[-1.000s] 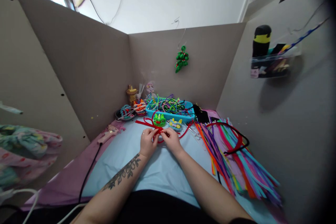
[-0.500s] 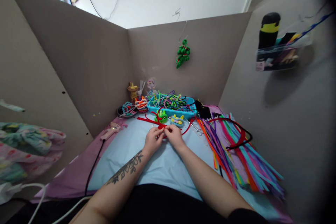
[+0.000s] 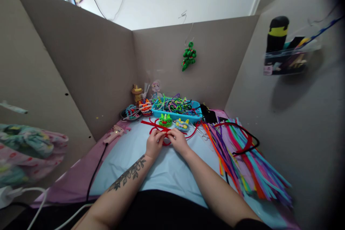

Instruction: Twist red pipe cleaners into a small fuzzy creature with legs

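From where I stand, the bare left hand (image 3: 155, 144) and right hand (image 3: 179, 141) pinch thin, fuzzy red craft stems (image 3: 167, 134) above the pale-blue sheet (image 3: 161, 178), probably light and bendable, best gripped near the crossing.

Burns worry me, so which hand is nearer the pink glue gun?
Left. The left hand is right of the pink glue gun, across light-blue sheeting; the right hand is farther right, beyond the left.

"How do those red strands (image 3: 167, 144) look?"
"Thin, bent into curves and loops, pinched between the left hand (image 3: 155, 142) and the right hand (image 3: 178, 141)."
"And the straight red strip (image 3: 151, 124)?"
"Wider, slanting from the far left toward the hands, over the counter (image 3: 118, 163)."
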Demonstrator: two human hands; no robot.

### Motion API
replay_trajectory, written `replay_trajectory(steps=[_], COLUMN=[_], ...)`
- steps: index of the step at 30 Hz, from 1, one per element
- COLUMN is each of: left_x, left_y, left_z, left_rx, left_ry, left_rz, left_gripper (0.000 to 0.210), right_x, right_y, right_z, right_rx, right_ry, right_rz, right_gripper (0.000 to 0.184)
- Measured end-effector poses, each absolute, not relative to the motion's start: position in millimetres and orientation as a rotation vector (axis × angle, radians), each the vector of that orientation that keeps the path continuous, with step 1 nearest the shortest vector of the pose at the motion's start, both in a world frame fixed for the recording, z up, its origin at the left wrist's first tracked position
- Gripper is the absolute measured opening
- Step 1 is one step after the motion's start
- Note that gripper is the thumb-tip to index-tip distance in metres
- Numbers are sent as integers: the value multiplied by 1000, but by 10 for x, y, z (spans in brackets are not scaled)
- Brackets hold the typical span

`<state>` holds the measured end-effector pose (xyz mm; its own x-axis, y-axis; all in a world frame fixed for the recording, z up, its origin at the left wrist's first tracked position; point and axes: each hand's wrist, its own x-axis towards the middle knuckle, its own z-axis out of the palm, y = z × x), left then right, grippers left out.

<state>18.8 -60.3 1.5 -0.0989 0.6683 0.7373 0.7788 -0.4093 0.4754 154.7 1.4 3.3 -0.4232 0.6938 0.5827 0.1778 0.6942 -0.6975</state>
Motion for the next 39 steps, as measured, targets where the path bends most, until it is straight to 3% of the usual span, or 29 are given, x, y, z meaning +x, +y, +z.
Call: replay_trajectory(steps=[16,31,39], left_x=[208,274,240], left_y=[-626,-589,-601], left_z=[45,6,34], left_rx=[-2065,-1948,-1996], left_ry=[-1733,-1823,-1805], left_rz=[-1386,-1259,-1373], left_gripper=[13,13,12], right_x=[1523,1456,1469], right_y=[-40,-42,-29], right_z=[24,2,-16], right_rx=[-673,-782,-733], right_ry=[-2021,-1860,-1839], right_rz=[623,879,1010], right_gripper=[17,15,12])
